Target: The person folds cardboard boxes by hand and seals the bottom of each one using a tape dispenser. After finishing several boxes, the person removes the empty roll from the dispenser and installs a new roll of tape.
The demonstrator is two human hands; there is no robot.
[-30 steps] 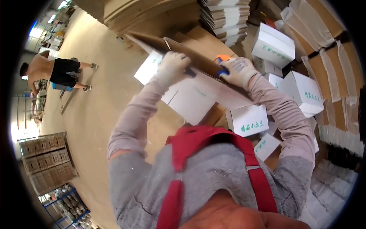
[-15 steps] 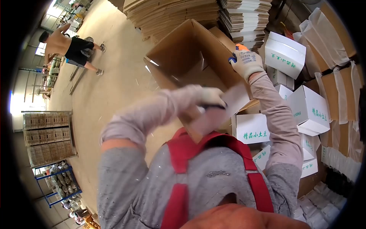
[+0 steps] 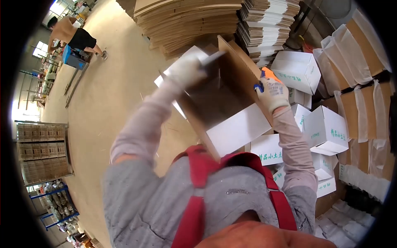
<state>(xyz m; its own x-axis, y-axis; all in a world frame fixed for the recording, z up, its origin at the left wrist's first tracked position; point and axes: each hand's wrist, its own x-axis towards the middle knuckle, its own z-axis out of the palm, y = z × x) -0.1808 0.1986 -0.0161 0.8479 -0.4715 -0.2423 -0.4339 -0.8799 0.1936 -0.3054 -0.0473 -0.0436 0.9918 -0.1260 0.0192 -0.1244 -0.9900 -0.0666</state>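
A cardboard box (image 3: 198, 113), brown inside with white outer faces, stands open in front of my chest. Its near white flap (image 3: 239, 130) lies folded over the near end. My right hand (image 3: 273, 91), in a pale printed glove with blue fingertips, is at the right wall of the box, fingers curled around a bright orange object (image 3: 271, 75) whose kind I cannot tell. My left hand (image 3: 188, 71), gloved and smeared by motion, is over the far left part of the box, beside a blurred flap edge (image 3: 213, 58).
Stacks of flattened cardboard (image 3: 186, 25) and white-edged cartons (image 3: 269, 25) stand beyond the box. Closed white boxes with green lettering (image 3: 326, 130) are piled on the right. Far left, a shirtless person (image 3: 76, 35) is by a blue machine (image 3: 74, 58); a loaded pallet (image 3: 41, 153) stands nearer.
My left hand has swung away from the near flap to the far left of the box. The near white flap now lies across. My right hand stays at the right wall.
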